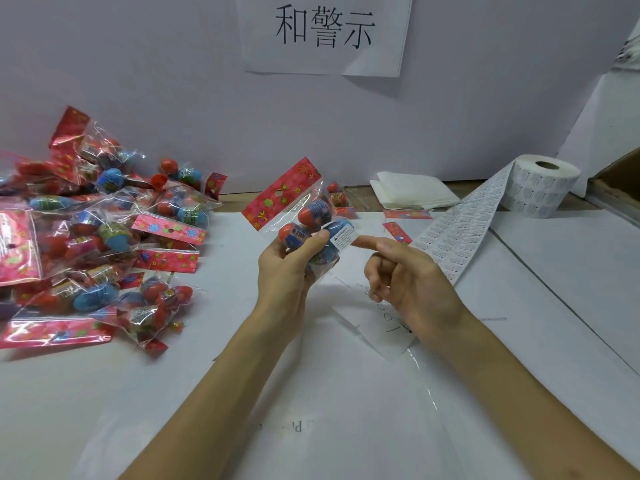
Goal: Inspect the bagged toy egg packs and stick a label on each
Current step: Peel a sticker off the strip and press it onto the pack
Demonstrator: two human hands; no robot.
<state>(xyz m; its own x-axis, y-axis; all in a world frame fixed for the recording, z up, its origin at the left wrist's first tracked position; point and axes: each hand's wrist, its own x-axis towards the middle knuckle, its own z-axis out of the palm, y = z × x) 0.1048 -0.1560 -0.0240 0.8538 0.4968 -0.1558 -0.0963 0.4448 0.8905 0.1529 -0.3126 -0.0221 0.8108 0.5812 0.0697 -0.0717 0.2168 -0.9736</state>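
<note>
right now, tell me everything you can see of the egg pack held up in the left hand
The egg pack is a clear crinkly bag with a red flowered card header tilted up-left, holding red and blue toy eggs. The left hand grips its lower part and holds it up. A white warning label sits on its right side, with the forefinger of the right hand pressing it.

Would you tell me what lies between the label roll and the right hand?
An unwound strip of labels lies there, seen in the head view.
</note>
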